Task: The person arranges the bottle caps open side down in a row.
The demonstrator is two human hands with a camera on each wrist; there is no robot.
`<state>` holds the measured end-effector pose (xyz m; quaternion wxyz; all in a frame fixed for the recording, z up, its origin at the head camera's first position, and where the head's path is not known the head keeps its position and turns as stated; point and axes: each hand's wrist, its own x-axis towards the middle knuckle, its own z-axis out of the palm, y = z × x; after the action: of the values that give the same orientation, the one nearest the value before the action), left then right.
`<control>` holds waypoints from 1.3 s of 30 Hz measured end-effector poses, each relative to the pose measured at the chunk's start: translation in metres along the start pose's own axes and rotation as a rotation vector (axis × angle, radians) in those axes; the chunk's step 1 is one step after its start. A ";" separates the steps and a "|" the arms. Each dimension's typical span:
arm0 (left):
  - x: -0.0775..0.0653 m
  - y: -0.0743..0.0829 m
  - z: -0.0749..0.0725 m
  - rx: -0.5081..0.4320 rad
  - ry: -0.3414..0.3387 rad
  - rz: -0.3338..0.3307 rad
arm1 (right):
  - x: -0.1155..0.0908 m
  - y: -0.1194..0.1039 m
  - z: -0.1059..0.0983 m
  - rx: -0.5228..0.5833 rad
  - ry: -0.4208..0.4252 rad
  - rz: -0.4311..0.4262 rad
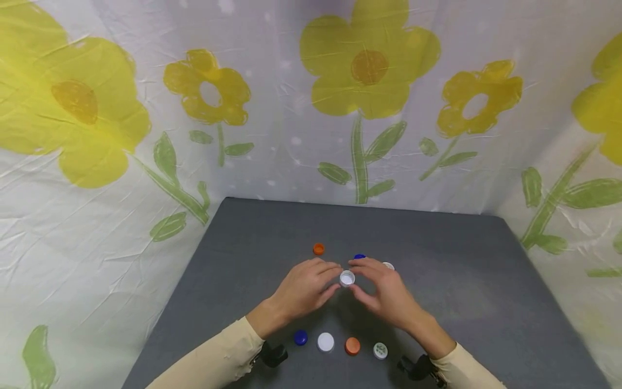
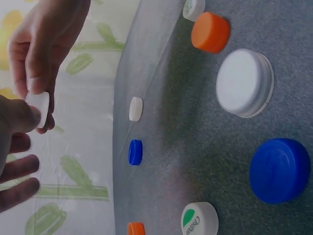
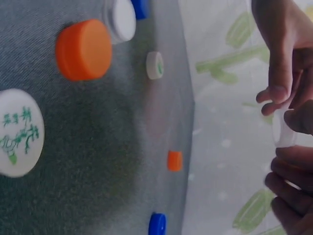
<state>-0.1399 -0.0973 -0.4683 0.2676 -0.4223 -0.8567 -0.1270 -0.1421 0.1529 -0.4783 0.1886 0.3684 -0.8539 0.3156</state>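
Note:
A small white bottle cap (image 1: 347, 278) is held above the table between both hands, its hollow side facing up toward the head camera. My left hand (image 1: 306, 283) pinches its left edge, with the thumb over the cap (image 2: 41, 108) in the left wrist view. From the opposite edge my right hand (image 1: 389, 292) pinches it too, thumb and fingers curved around. In the right wrist view the cap (image 3: 283, 129) shows between the two hands' fingertips. Black wrist cameras sit at both cuffs.
Nearest me, a row holds a blue cap (image 1: 301, 337), a white cap (image 1: 325, 342), an orange cap (image 1: 352, 346) and a green-printed white cap (image 1: 380, 350). Farther lie orange (image 1: 318, 249), blue (image 1: 359, 256) and white caps (image 1: 389, 266). Another green-marked white cap (image 2: 200, 219) is hidden from the head view.

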 end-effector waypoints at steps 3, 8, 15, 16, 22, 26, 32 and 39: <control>-0.001 0.000 0.000 0.016 0.049 0.036 | 0.001 -0.003 -0.003 0.068 -0.042 0.094; -0.003 -0.001 0.002 0.028 0.085 0.062 | 0.002 -0.006 -0.003 0.185 -0.098 0.229; -0.007 -0.002 0.005 -0.080 0.077 -0.017 | -0.001 -0.005 0.004 0.226 -0.086 0.292; -0.008 -0.003 0.005 -0.124 0.072 -0.049 | -0.001 -0.004 0.004 0.203 -0.066 0.266; -0.009 -0.004 0.004 -0.483 0.035 -0.294 | 0.001 0.000 0.002 0.039 0.075 0.012; -0.009 -0.004 0.002 -0.720 -0.024 -0.481 | 0.002 0.001 0.000 -0.008 0.098 -0.117; -0.010 -0.003 0.002 -0.819 -0.091 -0.613 | 0.003 0.000 0.001 0.010 0.103 -0.233; -0.009 0.000 0.000 -0.802 -0.101 -0.601 | 0.003 -0.001 0.001 -0.002 0.101 -0.214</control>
<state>-0.1355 -0.1032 -0.4733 -0.0059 -0.2319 -0.8360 -0.4973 -0.1436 0.1501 -0.4771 0.2643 0.4409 -0.7995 0.3108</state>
